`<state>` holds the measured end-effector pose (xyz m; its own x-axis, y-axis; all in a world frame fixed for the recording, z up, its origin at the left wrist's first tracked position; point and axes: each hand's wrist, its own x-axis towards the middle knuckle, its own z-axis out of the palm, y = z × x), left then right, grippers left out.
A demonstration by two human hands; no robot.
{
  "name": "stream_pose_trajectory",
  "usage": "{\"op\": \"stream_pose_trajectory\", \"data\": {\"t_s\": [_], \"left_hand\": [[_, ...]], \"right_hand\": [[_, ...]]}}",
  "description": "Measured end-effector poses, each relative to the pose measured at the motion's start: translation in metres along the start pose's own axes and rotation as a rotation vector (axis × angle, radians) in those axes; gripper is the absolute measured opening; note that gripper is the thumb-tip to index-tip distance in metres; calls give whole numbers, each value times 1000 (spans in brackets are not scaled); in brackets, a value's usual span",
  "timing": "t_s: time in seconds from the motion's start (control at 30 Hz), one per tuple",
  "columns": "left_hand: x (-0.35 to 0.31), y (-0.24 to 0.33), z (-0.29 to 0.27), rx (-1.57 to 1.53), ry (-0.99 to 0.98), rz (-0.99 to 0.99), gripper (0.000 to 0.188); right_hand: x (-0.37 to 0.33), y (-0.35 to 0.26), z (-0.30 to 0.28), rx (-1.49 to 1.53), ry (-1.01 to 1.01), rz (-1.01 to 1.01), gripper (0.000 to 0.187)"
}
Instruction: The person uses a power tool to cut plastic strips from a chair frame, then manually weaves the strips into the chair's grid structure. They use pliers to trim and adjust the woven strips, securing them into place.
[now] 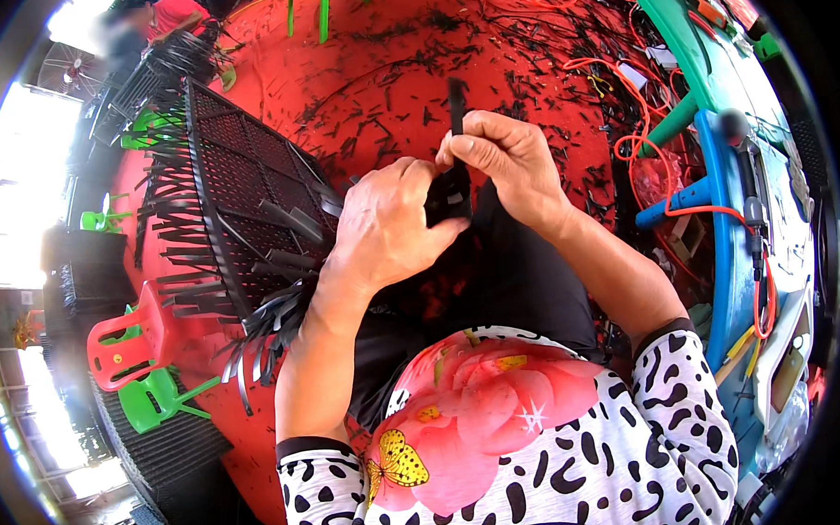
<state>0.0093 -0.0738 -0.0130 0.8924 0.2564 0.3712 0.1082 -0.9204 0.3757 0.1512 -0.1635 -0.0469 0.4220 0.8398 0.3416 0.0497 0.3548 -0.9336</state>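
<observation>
In front of me my right hand (519, 171) pinches a flat black strip (457, 104) between thumb and fingers; its free end points upward. My left hand (386, 217) is closed around a dark black piece (448, 197) just below, its thumb and fingers curled on either side. Whether that piece joins the strip or the woven work, I cannot tell. To the left of my left hand stands a large black woven panel (259, 166) with many strip ends fringing its edge. A bunch of loose black strips (279, 332) hangs by my left forearm.
Black strip scraps (377, 97) litter the red floor (292, 54). Orange cords (638, 144) run beside a blue table (717, 280) on the right. Red (131, 342) and green chairs (152, 401) stand at the left. Another person (175, 16) is at the far left.
</observation>
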Motion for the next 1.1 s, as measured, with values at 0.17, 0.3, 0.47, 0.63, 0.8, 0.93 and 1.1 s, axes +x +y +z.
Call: {"op": "stream_pose_trajectory", "data": {"t_s": [0.17, 0.3, 0.47, 0.63, 0.8, 0.93, 1.1], "left_hand": [[-1, -1, 7, 98, 73, -63, 19], [0, -6, 5, 14, 83, -46, 20], [4, -6, 5, -101, 46, -163, 22], [3, -4, 7, -306, 48, -317, 22], [1, -3, 7, -419, 86, -367, 56], [1, -9, 2, -383, -7, -173, 41], [1, -10, 2, -321, 40, -104, 20]], "right_hand": [[-12, 6, 2, -79, 34, -296, 8], [-30, 5, -1, 238, 23, -199, 11], [-48, 10, -3, 215, -67, -252, 10], [-65, 23, -1, 184, -41, -347, 11], [-62, 17, -9, 47, -145, -445, 5], [-64, 16, -14, -39, -166, -464, 24], [-49, 11, -31, 1, -33, -314, 18]]}}
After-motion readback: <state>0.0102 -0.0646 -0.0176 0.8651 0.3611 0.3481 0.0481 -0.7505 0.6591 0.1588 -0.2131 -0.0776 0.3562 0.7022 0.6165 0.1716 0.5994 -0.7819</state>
